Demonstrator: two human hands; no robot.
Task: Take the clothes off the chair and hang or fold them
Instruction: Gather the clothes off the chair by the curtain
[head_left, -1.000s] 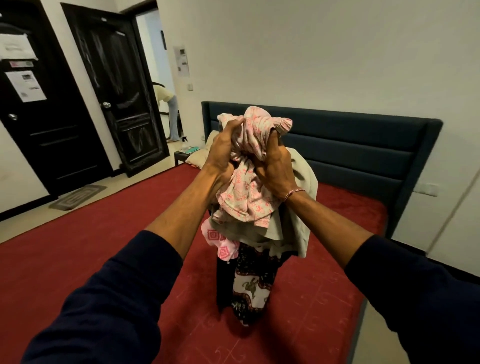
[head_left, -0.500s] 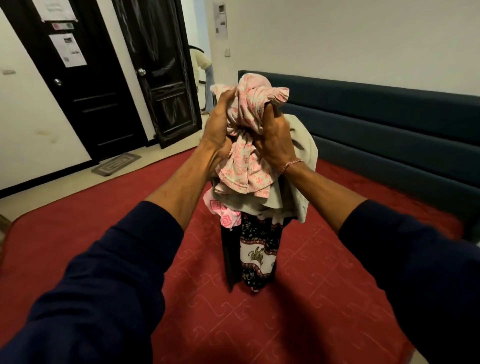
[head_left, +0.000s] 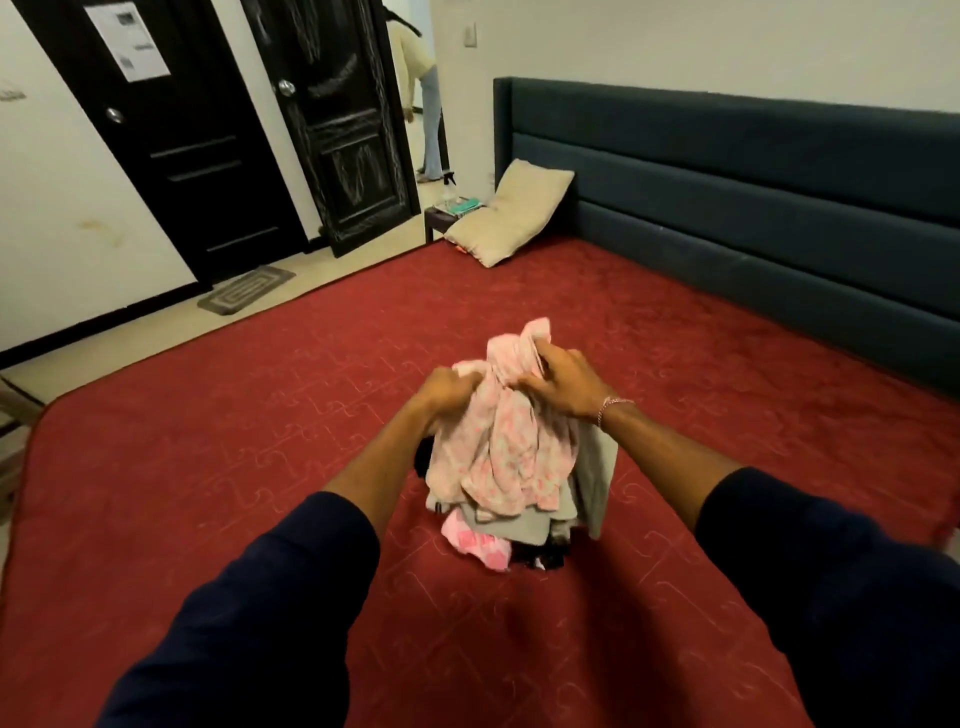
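A bundle of clothes (head_left: 511, 457) sits low over the red bed cover (head_left: 234, 467): a pale pink floral garment on top, a beige piece at the right, a bright pink piece and a dark patterned cloth underneath. My left hand (head_left: 447, 389) grips the bundle's top from the left. From the right, my right hand (head_left: 563, 384), with a bracelet at the wrist, clutches the pink fabric. The bundle's lower end touches or nearly touches the bed. No chair is in view.
A dark blue padded headboard (head_left: 753, 208) runs along the right. A beige pillow (head_left: 511, 213) leans at the bed's far corner beside a small table (head_left: 452, 210). Two black doors (head_left: 208, 145) stand at the left, and a person (head_left: 423, 93) is beyond the doorway.
Both hands have brought the bundle down from head height to the bed surface. My view has tilted down, and the hanging clothes have bunched up under my hands.
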